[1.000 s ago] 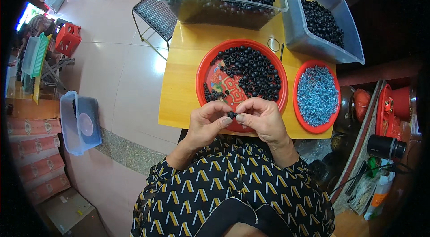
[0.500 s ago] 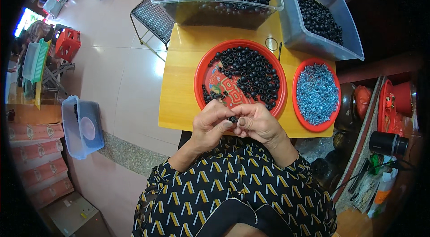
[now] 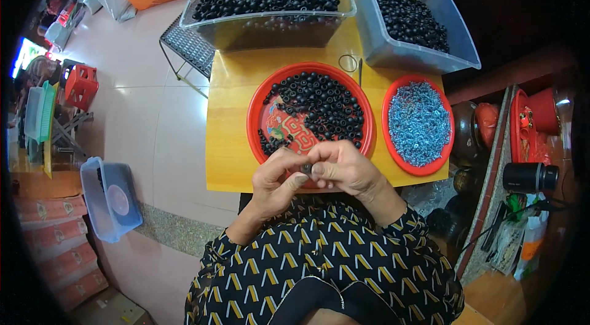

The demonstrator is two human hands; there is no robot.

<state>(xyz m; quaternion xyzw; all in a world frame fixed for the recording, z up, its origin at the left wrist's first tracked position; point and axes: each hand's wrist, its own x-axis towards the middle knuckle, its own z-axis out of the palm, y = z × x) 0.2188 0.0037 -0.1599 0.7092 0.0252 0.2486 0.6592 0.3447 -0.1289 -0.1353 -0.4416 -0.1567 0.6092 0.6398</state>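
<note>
My left hand (image 3: 274,179) and my right hand (image 3: 345,170) meet in front of the near rim of a round red tray (image 3: 252,110). Between their pinched fingertips is a small black round part with a hole (image 3: 306,168), partly covered by the fingers. Both hands are closed on it. Many black round parts (image 3: 322,97) of the same look lie in the tray, with a few smaller black pieces (image 3: 270,142) at its left. To the right, a smaller red tray (image 3: 386,113) holds a heap of shiny, pale bluish small pieces (image 3: 420,121).
Two clear plastic bins (image 3: 264,31) (image 3: 424,62) of black parts stand at the table's far side. A ring (image 3: 348,63) and a thin dark rod (image 3: 361,72) lie on the yellow table (image 3: 227,134). Left are a stool (image 3: 187,45) and a floor bin (image 3: 112,202).
The table and trays appear shifted left and slightly down in the picture. My hands stay together at the tray's near rim, with the small black part turned between the fingertips.
</note>
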